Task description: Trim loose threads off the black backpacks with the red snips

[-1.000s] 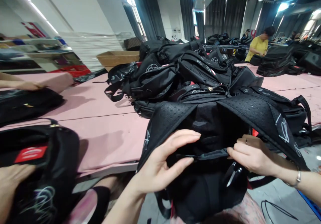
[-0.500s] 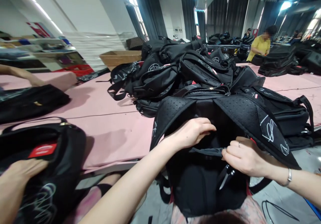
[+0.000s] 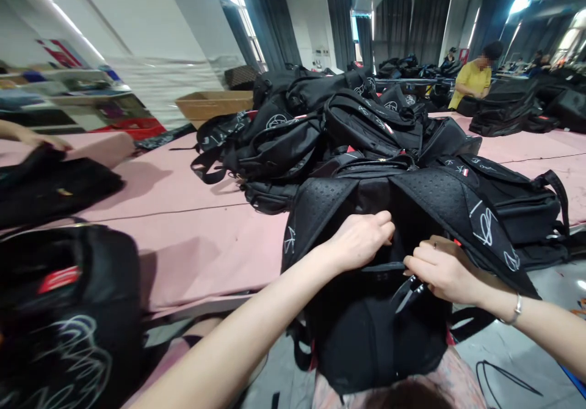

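A black backpack [image 3: 379, 336] with white scribble prints rests upright on my lap against the table edge, its top pulled wide. Inside the mouth, my left hand [image 3: 366, 238] has its fingers curled together near the dark lining; what they pinch, if anything, is hidden. My right hand [image 3: 437, 271] pinches the rim of the opening between thumb and fingertips. In that same hand sit small scissors [image 3: 405, 296], their blades pointing down and left in front of the bag's panel.
A heap of black backpacks [image 3: 284, 146] covers the pink table [image 3: 196, 238] ahead. At left are another open backpack [image 3: 114, 287] and a co-worker's hand [image 3: 46, 143] on a black bag. A cardboard box [image 3: 215, 105] stands behind; a person in yellow [image 3: 473, 82] works far right.
My left fingers have closed together inside the bag. The scissors have tilted in my right hand. At left, one co-worker's hand has left the open backpack; another lifts black fabric.
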Tool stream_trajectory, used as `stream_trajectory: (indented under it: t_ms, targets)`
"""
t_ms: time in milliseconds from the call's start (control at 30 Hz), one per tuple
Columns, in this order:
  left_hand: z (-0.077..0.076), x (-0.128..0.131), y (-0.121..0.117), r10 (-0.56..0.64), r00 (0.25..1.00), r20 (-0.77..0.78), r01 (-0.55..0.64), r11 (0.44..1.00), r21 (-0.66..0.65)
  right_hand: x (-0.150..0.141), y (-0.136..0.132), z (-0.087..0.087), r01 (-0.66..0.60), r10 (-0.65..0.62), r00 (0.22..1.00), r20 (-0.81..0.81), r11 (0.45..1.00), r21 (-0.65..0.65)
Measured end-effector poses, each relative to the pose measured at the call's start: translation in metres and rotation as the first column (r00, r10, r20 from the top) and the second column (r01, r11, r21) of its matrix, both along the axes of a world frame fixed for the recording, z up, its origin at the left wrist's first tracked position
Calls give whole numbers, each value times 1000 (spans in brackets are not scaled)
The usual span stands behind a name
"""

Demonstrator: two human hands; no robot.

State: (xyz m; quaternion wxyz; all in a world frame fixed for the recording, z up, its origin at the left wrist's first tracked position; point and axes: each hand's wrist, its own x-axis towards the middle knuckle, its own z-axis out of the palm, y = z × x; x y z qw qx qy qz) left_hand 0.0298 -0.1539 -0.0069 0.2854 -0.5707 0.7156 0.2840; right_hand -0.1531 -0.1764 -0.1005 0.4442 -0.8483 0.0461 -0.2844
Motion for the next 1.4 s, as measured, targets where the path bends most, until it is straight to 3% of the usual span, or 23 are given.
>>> stream_trajectory:
  t_ms: [167,267,333,433,533,633,767,833,933,1000,1100,1167,1267,1400]
  targets:
    - [14,8,10,296,952,-73,-298,954,-21,3,-1,-9,-3,4,1000,-20,999,37]
    - [17,12,17,366,921,-135,-375,926,-42,4,1,-9,1,0,1000,-14,1000,32]
    - [18,11,16,308,945,-112,-314,949,-32,4,1,-6,-11,12,999,-35,1000,24]
    - [19,4,5,50,999,10,-50,998,38,5,2,-2,-16,16,1000,-26,1000,7]
    - [10,-4,-8,-186,982,42,181,979,94,6,2,-3,-8,8,1000,15,1000,3]
    - [-4,-5,-10,-248,968,-23,249,964,93,5,2,-8,-12,12,1000,9,1000,2]
    - [-12,0,-4,-60,998,3,59,997,56,6,0,-16,6,-4,999,-36,999,45]
    - [-8,1,-2,27,999,46,-30,998,51,8,-1,-16,4,-1,999,-45,998,68]
    - [2,-4,-3,46,990,136,-60,993,99,9,-5,-11,17,-16,1000,-23,997,74]
    - [8,-8,-2,62,976,207,-89,988,126,8,-12,-7,-11,11,1000,-2,985,170]
    - [12,-13,3,127,955,267,-161,981,111,1,-27,-5,-55,74,997,-30,908,416]
    - [13,-14,7,178,947,267,-206,975,81,-4,-38,-8,-23,92,989,-115,870,493]
    - [12,-13,12,225,937,266,-250,966,65,-5,-49,-12,7,105,972,-211,883,469]
    - [13,-14,13,252,928,276,-277,959,54,6,-50,-11,13,63,973,-222,945,326]
